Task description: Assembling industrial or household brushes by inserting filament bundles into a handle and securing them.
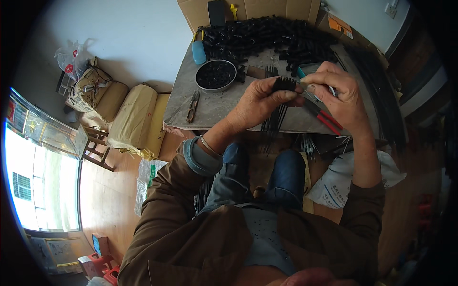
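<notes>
My left hand [255, 102] pinches a row of small black pieces [285, 84] whose top edge is notched like a comb. Thin black strands [273, 121] hang below them, past the table's near edge. Close on the right, my right hand [341, 95] has its fingers closed on a slim, pale metal tool [332, 90], mostly covered by the fingers. Its fingertips meet the right end of the black row. Beneath that hand lies a tool with red handles [329, 123]. What exactly the fingertips pinch is too small to tell.
A heap of black parts [267, 35] covers the back of the grey table [179, 107]. A round bowl [217, 90] of small black pieces and snips [193, 107] lie to the left. Long black strands [377, 90] run down the right side. A white sack [334, 188] stands below.
</notes>
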Available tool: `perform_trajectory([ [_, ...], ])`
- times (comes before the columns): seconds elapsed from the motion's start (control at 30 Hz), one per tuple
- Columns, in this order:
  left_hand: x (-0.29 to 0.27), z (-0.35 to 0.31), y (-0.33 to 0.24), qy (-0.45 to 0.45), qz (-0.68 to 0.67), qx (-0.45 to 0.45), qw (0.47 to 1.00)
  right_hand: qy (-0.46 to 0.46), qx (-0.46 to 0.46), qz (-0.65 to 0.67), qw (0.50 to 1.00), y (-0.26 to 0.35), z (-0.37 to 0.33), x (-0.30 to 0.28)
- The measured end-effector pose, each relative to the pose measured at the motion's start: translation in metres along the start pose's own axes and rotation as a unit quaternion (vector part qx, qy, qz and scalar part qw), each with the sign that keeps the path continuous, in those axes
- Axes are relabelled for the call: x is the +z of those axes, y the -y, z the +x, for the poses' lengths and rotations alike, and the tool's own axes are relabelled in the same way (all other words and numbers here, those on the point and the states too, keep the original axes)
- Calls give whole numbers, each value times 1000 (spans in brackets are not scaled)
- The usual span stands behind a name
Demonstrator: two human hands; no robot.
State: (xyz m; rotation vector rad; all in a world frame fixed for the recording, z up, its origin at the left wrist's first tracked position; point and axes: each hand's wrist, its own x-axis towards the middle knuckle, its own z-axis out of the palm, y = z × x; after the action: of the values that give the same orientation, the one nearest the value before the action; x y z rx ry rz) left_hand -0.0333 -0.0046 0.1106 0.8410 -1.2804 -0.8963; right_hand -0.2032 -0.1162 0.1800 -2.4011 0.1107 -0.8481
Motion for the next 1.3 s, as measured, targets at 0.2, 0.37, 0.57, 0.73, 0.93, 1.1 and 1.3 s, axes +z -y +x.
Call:
perform_trajectory([
  [0.2, -1, -2, -2, -3, -2, 3, 1000, 5, 41, 54, 998, -7, -6, 8],
  [0.37, -1, -2, 0, -6, 1, -7, 1000, -19, 70, 208, 975, -18, -10, 19],
  [0.57, 1, -1, 0, 4, -5, -11, 1000, -42, -14, -19, 999, 9, -7, 9],
  [0.73, 1, 3, 3, 10, -21, -11, 1000, -51, -101, -152, 982, 4, -2, 0],
  [0.93, -8, 7, -1, 42, 43, 1, 998, -52, -171, -211, 961, 3, 4, -2],
  [1.1, -18, 10, -13, 44, 236, 2, 971, -45, -171, -230, 957, 3, 6, -3],
  [1.3, -24, 12, -10, 38, 196, 6, 980, -54, -199, -208, 956, -1, 14, 4],
])
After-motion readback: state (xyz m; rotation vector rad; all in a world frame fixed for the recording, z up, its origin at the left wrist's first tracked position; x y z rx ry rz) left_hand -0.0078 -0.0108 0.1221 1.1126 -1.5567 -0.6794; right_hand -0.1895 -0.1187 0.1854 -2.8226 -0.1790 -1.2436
